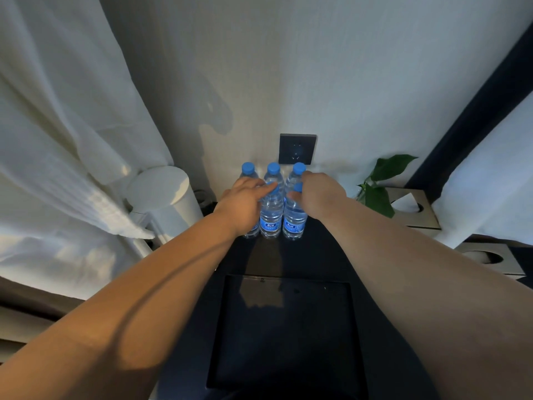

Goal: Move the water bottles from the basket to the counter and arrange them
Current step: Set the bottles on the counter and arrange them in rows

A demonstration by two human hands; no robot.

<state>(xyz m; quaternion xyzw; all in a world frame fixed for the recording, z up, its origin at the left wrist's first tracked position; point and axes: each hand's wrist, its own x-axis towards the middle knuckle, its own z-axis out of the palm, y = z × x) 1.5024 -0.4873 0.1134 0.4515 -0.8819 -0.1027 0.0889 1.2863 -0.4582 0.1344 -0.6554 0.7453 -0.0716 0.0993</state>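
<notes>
Looking down over a dark bench (326,255) running to the far wall, with a pale curtain (72,125) hanging along the left. Leaning across the basket (227,327), a black rectangular one sitting at the near edge and showing no bottle inside, as far as the dim interior allows.

Reaching both arms past it to the water bottles (272,176), standing upright against the far wall in two rows of three. Working just below a dark socket (297,148), between a white cylinder (164,194) on the left and a small plant (377,183) on the right.

Laying the left hand (245,203) over the front left bottle (251,232) and hiding most of it. Stretching the fingers (266,186) fairly straight onto the shoulder of the front middle bottle (271,217), touching rather than wrapping, as far as shows. Curling the right hand (320,194) round the neck of the front right bottle (294,223), clasping it just under the cap.

Judging the moving as done and the arranging as under way: squaring the front row against the back one. Needing next only small nudges: keeping every bottle upright, closing the gaps evenly, and letting go gently, avoiding tipping such close neighbours.
</notes>
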